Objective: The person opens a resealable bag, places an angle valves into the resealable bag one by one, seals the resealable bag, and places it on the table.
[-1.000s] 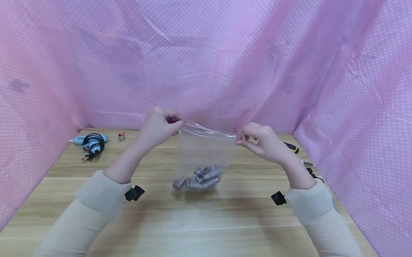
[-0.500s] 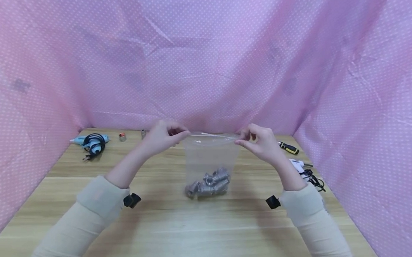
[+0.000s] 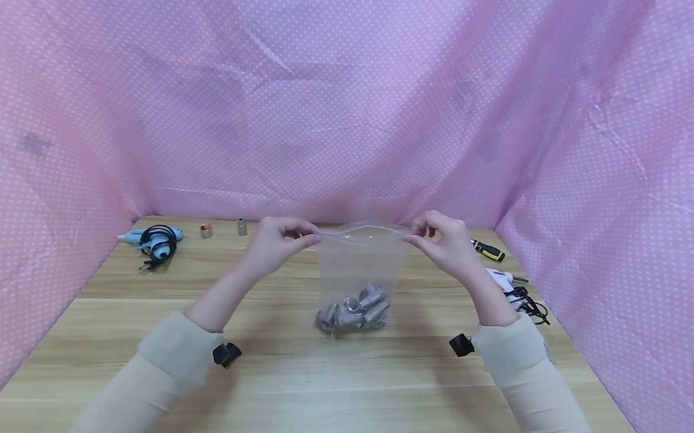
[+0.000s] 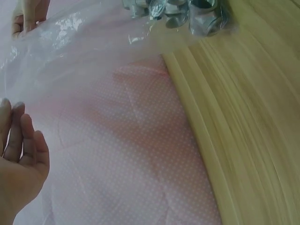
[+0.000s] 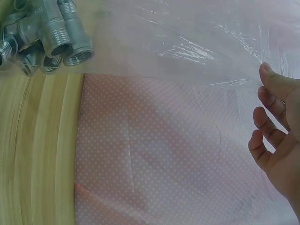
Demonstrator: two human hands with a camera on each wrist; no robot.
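Both hands [image 3: 278, 243] [image 3: 445, 241] pinch an unlabelled bag [image 3: 358, 268].

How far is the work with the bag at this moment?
Done: the metal fittings lie at the bottom of the clear bag. In hand: the left hand and right hand pinch the two top corners, holding the bag upright with its base on the table. Left: whether the top edge is sealed cannot be told from these views.

The clear, thin plastic bag [image 3: 358, 262] looks glossy and crinkled — glints streak its film. Inside lie bright, threaded metal pipe fittings [image 3: 355, 313]. The pale wooden surface [image 3: 332, 387] is smooth and matt-grained; the pink dotted cloth backdrop [image 3: 341, 99] is creased.
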